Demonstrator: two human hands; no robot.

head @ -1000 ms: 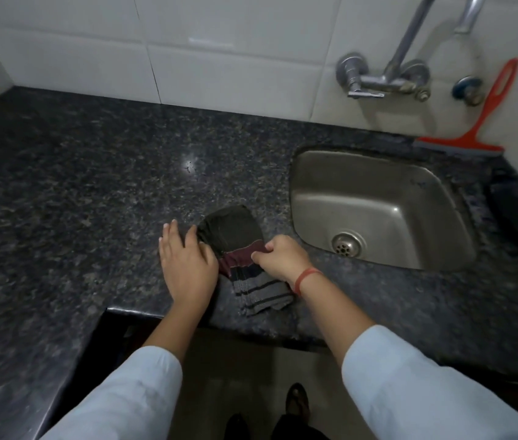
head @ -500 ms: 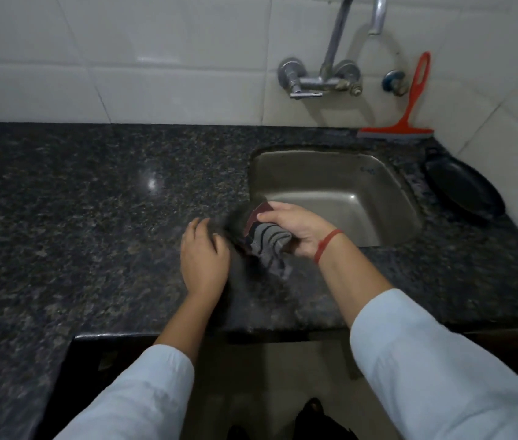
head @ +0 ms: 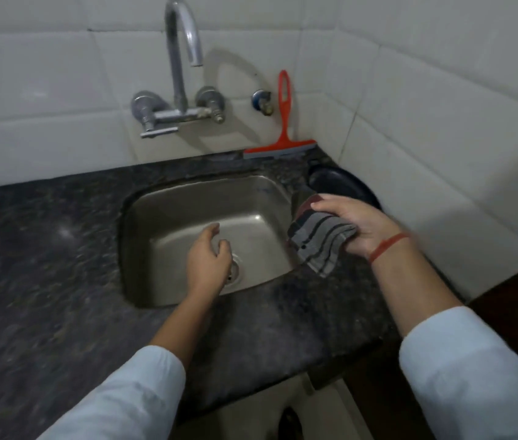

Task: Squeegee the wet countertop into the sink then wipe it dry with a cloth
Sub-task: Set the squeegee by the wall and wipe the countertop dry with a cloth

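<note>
Both hands have left the countertop (head: pixel 45 265) to the left of the sink (head: pixel 168 217), where they were with the cloth half a second ago. Now the right hand (head: pixel 356 227) grips the striped cloth (head: pixel 321 239), fingers curled round it, above the sink's right rim, one corner hanging towards the granite. Over the basin hangs the left hand (head: pixel 208 258), fingers loosely curled and holding nothing. Behind the sink, the red squeegee (head: pixel 283 134) leans upright against the tiled wall, its blade on the counter, beside the tap (head: pixel 181 58) and near a dark pan (head: pixel 343 182).
</note>
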